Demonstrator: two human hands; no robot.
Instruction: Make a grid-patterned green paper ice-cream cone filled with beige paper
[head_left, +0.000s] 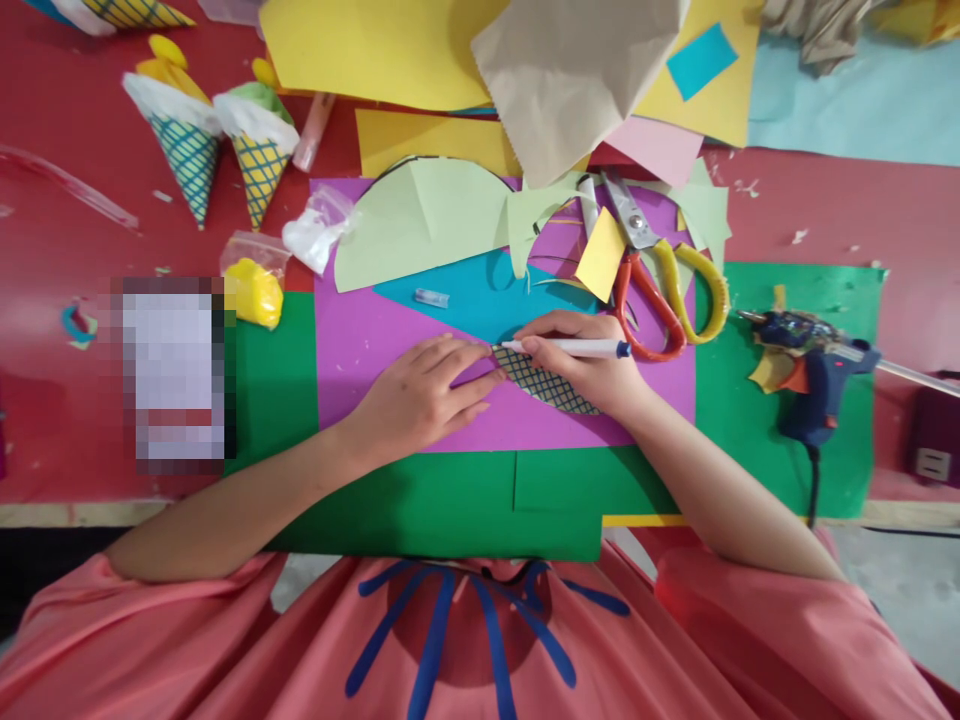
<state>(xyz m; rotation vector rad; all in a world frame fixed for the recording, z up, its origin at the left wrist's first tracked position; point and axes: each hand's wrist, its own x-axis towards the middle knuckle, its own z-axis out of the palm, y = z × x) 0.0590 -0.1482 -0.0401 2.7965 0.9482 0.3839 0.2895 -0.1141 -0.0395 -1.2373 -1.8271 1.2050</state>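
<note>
My right hand [592, 368] grips a white pen [570, 348] with a blue end, its tip at the left end of a criss-cross patterned paper piece [541, 385]. That piece lies on the purple sheet [360, 340], partly hidden under my right hand. With fingers stretched out flat, my left hand [420, 392] presses on the purple sheet, fingertips touching the left end of the patterned piece. A blue paper triangle [480, 300] with a small clear pen cap [431, 298] lies just beyond my hands.
Red and yellow scissors [652, 290] lie behind my right hand. A blue glue gun [814, 375] rests on the green sheet [787, 300] at the right. Two paper ice-cream cones [191, 150] [259, 165], yellow clay [255, 292] and coloured paper scraps [427, 215] crowd the red table's far side.
</note>
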